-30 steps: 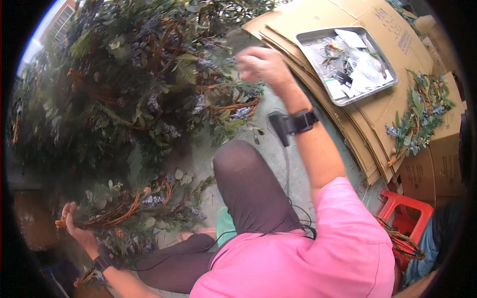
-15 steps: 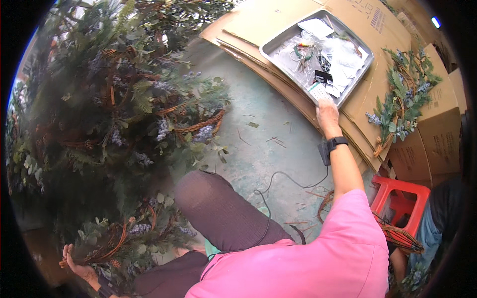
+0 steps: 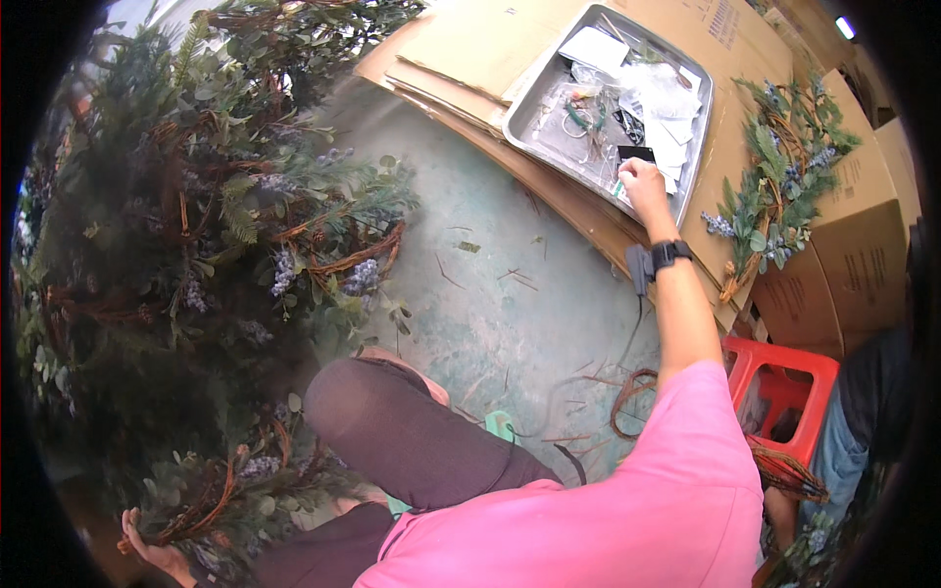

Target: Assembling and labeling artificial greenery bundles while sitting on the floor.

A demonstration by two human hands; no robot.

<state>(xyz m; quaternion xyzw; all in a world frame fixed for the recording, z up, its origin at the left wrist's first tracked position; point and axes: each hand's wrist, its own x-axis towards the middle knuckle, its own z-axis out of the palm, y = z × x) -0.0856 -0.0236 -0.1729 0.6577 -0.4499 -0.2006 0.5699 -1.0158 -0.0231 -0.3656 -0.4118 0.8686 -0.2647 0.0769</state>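
Wreath (image 3: pixel 211 495) of twigs, green leaves & blue-purple flowers sits low left by the knee; left hand (image 3: pixel 157 554) grips its edge, fingers curled round the twigs. Right hand (image 3: pixel 642 181) is stretched out to metal tray (image 3: pixel 529 118) on cardboard sheets (image 3: pixel 470 49), fingers closed on a small green-tipped item, too small to ID. Finished wreath (image 3: pixel 774 196) lies just right of tray, red stool (image 3: pixel 784 382) near the arm.
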